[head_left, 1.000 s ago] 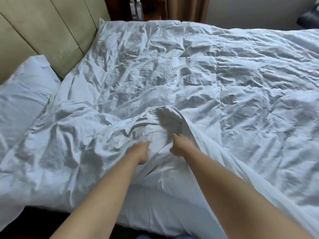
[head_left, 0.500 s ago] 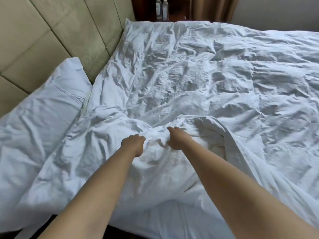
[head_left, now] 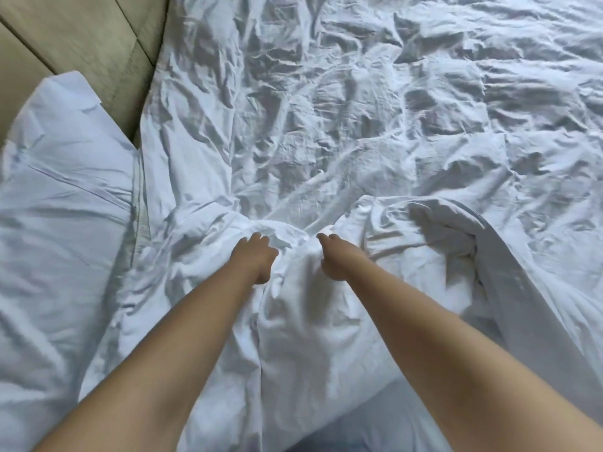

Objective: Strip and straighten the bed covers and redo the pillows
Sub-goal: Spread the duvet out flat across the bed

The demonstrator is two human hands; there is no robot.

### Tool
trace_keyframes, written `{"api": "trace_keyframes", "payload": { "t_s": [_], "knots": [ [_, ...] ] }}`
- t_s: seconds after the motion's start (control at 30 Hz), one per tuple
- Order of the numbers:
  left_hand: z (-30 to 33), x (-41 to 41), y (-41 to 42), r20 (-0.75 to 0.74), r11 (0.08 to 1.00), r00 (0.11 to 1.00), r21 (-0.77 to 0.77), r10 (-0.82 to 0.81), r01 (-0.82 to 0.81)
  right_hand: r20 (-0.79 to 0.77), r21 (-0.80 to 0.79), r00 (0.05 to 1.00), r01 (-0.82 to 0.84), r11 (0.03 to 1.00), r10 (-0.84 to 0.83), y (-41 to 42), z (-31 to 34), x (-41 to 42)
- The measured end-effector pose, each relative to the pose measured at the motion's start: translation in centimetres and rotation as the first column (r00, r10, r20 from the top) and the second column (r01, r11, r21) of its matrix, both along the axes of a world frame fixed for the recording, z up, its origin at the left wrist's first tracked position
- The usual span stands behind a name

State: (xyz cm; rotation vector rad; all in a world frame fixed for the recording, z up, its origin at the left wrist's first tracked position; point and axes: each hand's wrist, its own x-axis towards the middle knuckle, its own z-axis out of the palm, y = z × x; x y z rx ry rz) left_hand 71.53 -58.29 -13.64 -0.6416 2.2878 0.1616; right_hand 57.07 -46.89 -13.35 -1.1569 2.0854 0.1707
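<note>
Both hands gripping bunched white duvet [head_left: 359, 109] at frame centre: left hand [head_left: 254, 257] and right hand [head_left: 332, 259] fingers curling into fabric. Pillow [head_left: 62, 197] lying at left, against headboard [head_left: 81, 37].

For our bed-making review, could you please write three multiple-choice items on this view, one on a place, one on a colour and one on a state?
1. Where is the pillow?
A. left of the hands, by the headboard
B. at the far right edge
C. on the floor

2. What colour is the duvet?
A. grey
B. white
C. beige

3. What are the hands doing?
A. lying flat and open
B. hanging clear of the bed
C. gripping bunched duvet

Key: 1 A, it leans on the padded panels at left. 2 B, the crumpled cover is white throughout. 3 C, the left hand and right hand curl into the fabric.
</note>
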Motion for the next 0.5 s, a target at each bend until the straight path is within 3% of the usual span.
{"api": "trace_keyframes", "payload": {
  "t_s": [0.13, 0.2, 0.37, 0.5],
  "knots": [
    [-1.9, -1.6, -1.3, -0.140, 0.998, 0.989, 0.042, 0.049, -0.043, -0.062, -0.010, 0.998, 0.021, 1.000, -0.022, -0.7, -1.4, -1.1],
    [-2.8, -2.2, -2.0, -0.137, 0.998, 0.989, 0.051, 0.048, -0.041, -0.058, 0.013, 0.998, 0.030, 0.999, -0.029, -1.1, -2.2, -1.9],
    [-5.0, -3.0, -2.7, 0.060, 0.994, 0.998, 0.112, -0.002, -0.004, -0.013, 0.163, 0.998, -0.051, 0.985, 0.054, -1.9, -4.5, -3.4],
    [-5.7, -2.7, -2.9, 0.225, 0.965, 0.973, 0.238, 0.052, -0.107, 0.047, 0.322, 0.999, 0.001, 0.947, -0.017, -1.1, -5.7, -4.0]
  ]
}}
